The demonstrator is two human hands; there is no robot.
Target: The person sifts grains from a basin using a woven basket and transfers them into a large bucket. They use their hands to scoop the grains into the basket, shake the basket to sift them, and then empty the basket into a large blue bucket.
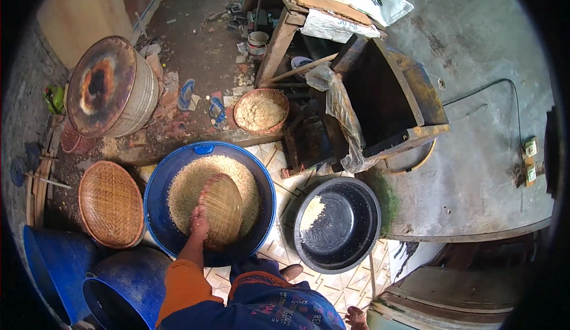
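My left hand (200, 222) grips the rim of a round woven bamboo basket (227, 211), which is tilted inside a large blue plastic tub (153, 226). Pale grain (184, 181) fills much of the tub's bottom and surrounds the basket. What lies inside the basket is hard to make out. Low at the right of my body hangs my right hand (357, 317), small in view, its fingers seemingly apart and holding nothing. Right of the blue tub stands a black basin (341, 229) with a small patch of pale yellow grain (312, 212) on its left side.
Left of the tub leans another woven basket (111, 205), above blue barrels (127, 288). A rusty-topped drum (98, 86), sandals (186, 95) and a basket of pale meal (260, 111) are farther back. A dark open hopper (380, 86) stands beside the wooden table (278, 51).
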